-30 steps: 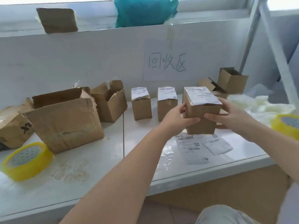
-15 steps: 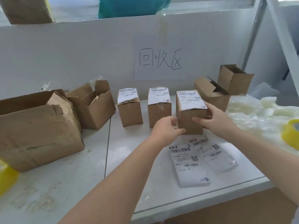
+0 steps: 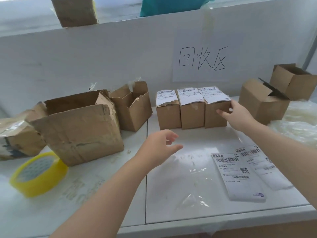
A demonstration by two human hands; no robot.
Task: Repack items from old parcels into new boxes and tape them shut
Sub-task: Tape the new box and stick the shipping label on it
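Observation:
Three small sealed boxes with white shipping labels stand side by side at the back of the white table. My right hand holds the rightmost labelled box, thumb on its front and fingers round its right side. The middle box and the left box touch it in a row. My left hand hovers above the table in front of the row, fingers relaxed, holding nothing. Two loose shipping labels lie flat at the front right.
A big torn old box and a smaller torn one stand open at the left. A yellow tape roll lies front left. Two open new boxes and plastic padding sit at the right.
Both hands carried the labelled box back and set it against the other two. My left hand let go and drew back; my right hand stays on the box.

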